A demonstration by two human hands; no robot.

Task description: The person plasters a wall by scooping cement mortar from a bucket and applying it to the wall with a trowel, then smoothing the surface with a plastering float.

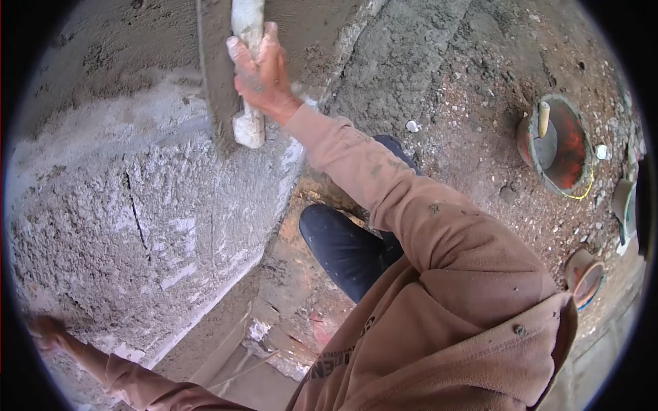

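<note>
My right hand (pixel 264 75) is closed around the pale handle of a long plastering float (pixel 218 89). The float's mortar-coated blade is against the wall, at the edge of the smooth wet plaster (pixel 137 41). Just below it begins the rough, whitish wall surface (pixel 171 205), with a dark crack running through it. At the lower left edge of the view, my left hand (pixel 46 332) is at the rough wall. It is dim and blurred there, so its fingers cannot be made out, nor whether it touches the surface.
A bucket (pixel 572 144) with a pale-handled tool (pixel 543 120) inside stands on the gravelly ground (pixel 480 151). Another bucket (pixel 582 277) and a partly cut-off container (pixel 622 205) are at the right. Grey mortar (pixel 391 75) lies along the wall's foot, near my dark-trousered leg (pixel 343 243).
</note>
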